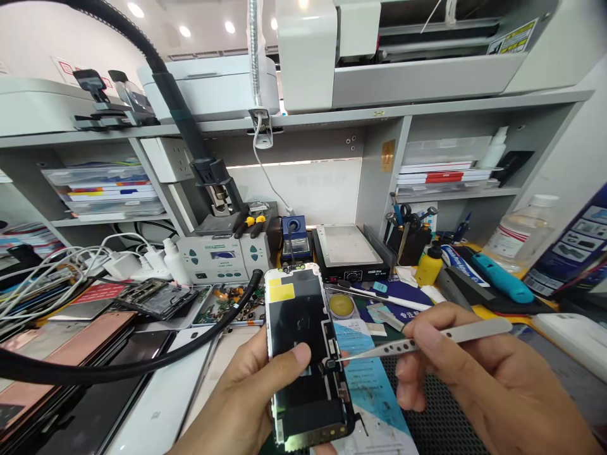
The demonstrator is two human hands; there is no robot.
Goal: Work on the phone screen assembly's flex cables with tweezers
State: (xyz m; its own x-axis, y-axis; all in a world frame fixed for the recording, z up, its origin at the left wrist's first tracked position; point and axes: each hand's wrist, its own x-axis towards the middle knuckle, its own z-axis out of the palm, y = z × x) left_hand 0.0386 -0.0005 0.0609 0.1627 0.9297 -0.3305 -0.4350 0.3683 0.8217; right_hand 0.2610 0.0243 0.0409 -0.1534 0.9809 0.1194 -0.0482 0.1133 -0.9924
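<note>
Our right hand (478,373), lower right, pinches slender silver tweezers (469,332); our left hand (249,382) clasps a black rectangular phone panel (306,303), likely for steadiness.

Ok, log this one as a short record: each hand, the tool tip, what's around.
Left hand: holds phone part, thumb across its dark face
Right hand: holds tweezers
Tool tip: at the phone part's right edge; contact unclear
Beneath: blue-and-white sheet
Behind: grey control box
Right side: yellow bottle
Left side: black hose
</note>
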